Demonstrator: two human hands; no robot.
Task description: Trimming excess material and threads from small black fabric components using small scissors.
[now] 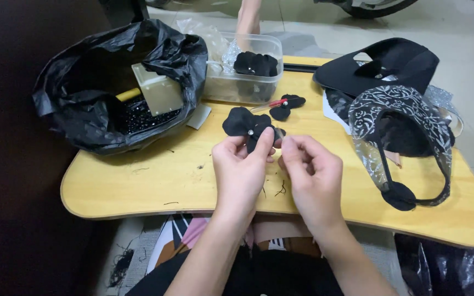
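Clear plastic tub (pixel 221 87) holds black fabric flowers (pixel 255 63).

black plastic bag (pixel 91 104) — clear tub (pixel 245 82) beside

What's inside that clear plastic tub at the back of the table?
The clear plastic tub holds black fabric flowers, piled near the top, and some crinkled silvery material at its left end. Whatever lies under the flowers is covered, so I cannot tell what is there.
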